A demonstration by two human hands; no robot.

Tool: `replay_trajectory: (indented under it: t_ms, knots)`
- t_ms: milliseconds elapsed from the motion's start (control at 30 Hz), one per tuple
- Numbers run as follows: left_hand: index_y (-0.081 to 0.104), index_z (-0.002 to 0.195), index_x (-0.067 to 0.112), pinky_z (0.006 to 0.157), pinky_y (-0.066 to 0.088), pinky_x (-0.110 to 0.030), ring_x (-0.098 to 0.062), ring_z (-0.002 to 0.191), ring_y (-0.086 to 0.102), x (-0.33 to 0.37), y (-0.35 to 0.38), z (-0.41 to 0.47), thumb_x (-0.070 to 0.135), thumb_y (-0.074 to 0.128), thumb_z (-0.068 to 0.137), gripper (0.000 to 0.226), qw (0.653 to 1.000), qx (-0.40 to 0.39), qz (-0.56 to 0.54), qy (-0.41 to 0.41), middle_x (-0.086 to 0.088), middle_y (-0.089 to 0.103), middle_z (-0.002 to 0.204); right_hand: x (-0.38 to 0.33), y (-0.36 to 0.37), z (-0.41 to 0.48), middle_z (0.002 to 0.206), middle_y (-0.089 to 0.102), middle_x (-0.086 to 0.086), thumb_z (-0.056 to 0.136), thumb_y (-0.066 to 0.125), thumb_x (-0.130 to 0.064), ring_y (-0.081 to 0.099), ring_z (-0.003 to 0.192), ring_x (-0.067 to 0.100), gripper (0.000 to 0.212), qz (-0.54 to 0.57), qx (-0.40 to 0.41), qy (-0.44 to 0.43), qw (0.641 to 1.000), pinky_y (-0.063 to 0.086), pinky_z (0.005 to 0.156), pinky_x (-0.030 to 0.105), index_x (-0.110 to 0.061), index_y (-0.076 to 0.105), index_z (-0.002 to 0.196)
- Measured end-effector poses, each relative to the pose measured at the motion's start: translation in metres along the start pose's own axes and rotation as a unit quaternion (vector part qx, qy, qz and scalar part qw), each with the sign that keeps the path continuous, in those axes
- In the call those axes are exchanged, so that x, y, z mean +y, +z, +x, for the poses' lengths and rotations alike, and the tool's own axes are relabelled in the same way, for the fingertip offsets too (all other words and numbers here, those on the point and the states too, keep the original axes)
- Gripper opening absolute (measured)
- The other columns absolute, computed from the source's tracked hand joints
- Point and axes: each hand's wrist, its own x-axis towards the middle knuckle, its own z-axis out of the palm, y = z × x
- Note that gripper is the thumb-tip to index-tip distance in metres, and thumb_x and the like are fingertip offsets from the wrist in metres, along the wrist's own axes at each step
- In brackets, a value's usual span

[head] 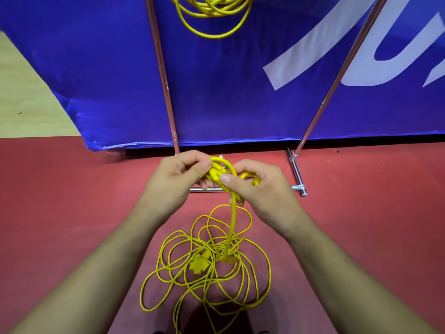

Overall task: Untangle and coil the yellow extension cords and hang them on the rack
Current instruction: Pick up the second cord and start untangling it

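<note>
The rack (pixel 166 92) stands before me, one coiled cord (pixel 213 34) already hanging on it. The tangled cord (pixel 209 255) lies in loose loops on the red floor below my arms. If I pull hard now, I think these loops may tighten into a knot. My left hand (pixel 173 182) and right hand (pixel 262 189) both pinch its plug end (pixel 215 175); its long axis slants, pointing away from me.
</note>
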Motion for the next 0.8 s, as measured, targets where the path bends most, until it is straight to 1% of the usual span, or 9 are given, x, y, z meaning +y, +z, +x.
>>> replay_trajectory:
  t_ms: [67,167,300,367,433,533,600,733,800]
  knots:
    - [0.064,0.088,0.001,0.065,0.047,-0.028,-0.018,0.063,0.053,-0.002,-0.001,0.0,0.024,0.052,0.091,0.026,1.0,-0.016,-0.01,-0.024,-0.011,0.06,0.07,0.0,-0.001,-0.001,0.058,0.058,0.007,0.087,0.069,-0.012,0.053,0.05,0.012,0.008,0.007,-0.015,-0.008,1.0,0.045,0.052,0.023,-0.011,0.068,0.079]
    - [0.062,0.083,0.001,0.056,0.044,-0.026,-0.015,0.06,0.052,0.002,0.004,-0.002,0.024,0.051,0.091,0.027,0.994,-0.016,-0.092,-0.056,-0.01,0.058,0.072,-0.001,0.0,-0.003,0.065,0.057,-0.009,0.09,0.066,-0.009,0.052,0.052,0.011,0.013,0.019,-0.043,-0.031,0.998,0.045,0.051,0.023,-0.015,0.067,0.078]
    - [0.06,0.084,0.008,0.051,0.047,-0.022,-0.014,0.06,0.059,0.008,0.009,-0.001,0.03,0.056,0.091,0.024,0.98,-0.018,-0.157,-0.123,-0.004,0.062,0.071,0.0,0.004,-0.004,0.07,0.058,-0.008,0.089,0.064,-0.019,0.053,0.058,0.011,0.012,0.0,-0.023,-0.054,0.998,0.045,0.056,0.025,-0.018,0.07,0.079]
    - [0.061,0.095,0.009,0.052,0.051,-0.024,-0.019,0.061,0.061,0.008,0.012,-0.002,0.041,0.056,0.086,0.034,0.969,-0.008,-0.164,-0.186,-0.007,0.064,0.077,0.004,0.006,-0.002,0.071,0.06,-0.009,0.088,0.064,-0.022,0.053,0.062,0.008,0.013,-0.008,0.021,-0.045,0.999,0.043,0.061,0.025,-0.014,0.073,0.084]
    - [0.062,0.099,0.009,0.049,0.05,-0.026,-0.021,0.056,0.059,0.007,0.017,-0.004,0.051,0.055,0.081,0.046,0.961,-0.029,-0.163,-0.221,-0.01,0.061,0.075,0.007,0.007,-0.001,0.073,0.061,-0.006,0.086,0.064,-0.023,0.053,0.063,0.006,0.011,-0.029,0.06,-0.04,0.997,0.041,0.063,0.026,-0.019,0.074,0.084]
    - [0.059,0.087,0.008,0.045,0.047,-0.023,-0.019,0.05,0.057,0.006,0.021,-0.006,0.041,0.054,0.084,0.033,0.971,-0.069,-0.145,-0.18,-0.009,0.054,0.062,0.007,0.011,-0.002,0.072,0.061,-0.003,0.086,0.067,-0.019,0.052,0.061,0.004,0.009,-0.047,0.074,-0.039,0.995,0.04,0.062,0.023,-0.02,0.073,0.08]
    - [0.059,0.087,0.006,0.047,0.049,-0.022,-0.022,0.053,0.061,0.007,0.019,-0.005,0.035,0.055,0.089,0.029,0.976,-0.074,-0.125,-0.165,-0.011,0.056,0.063,0.008,0.012,-0.002,0.07,0.062,-0.004,0.085,0.068,-0.018,0.053,0.06,0.004,0.008,-0.014,0.077,-0.014,0.997,0.041,0.061,0.023,-0.017,0.075,0.081]
    - [0.052,0.109,0.003,0.045,0.048,-0.024,-0.028,0.054,0.064,0.006,0.021,-0.004,0.016,0.051,0.098,0.017,0.988,-0.017,-0.043,-0.148,-0.017,0.059,0.065,0.012,0.014,0.0,0.078,0.067,0.016,0.082,0.067,-0.025,0.059,0.069,0.019,0.019,0.09,0.077,0.064,0.991,0.05,0.065,0.038,-0.009,0.076,0.087]
    - [0.046,0.114,0.005,0.042,0.045,-0.023,-0.027,0.05,0.063,0.006,0.024,-0.002,0.01,0.05,0.097,0.018,0.989,0.014,-0.023,-0.143,-0.018,0.059,0.063,0.01,0.018,-0.002,0.075,0.066,0.018,0.088,0.066,-0.019,0.059,0.066,0.022,0.015,0.133,0.073,0.081,0.985,0.053,0.065,0.037,-0.007,0.075,0.089]
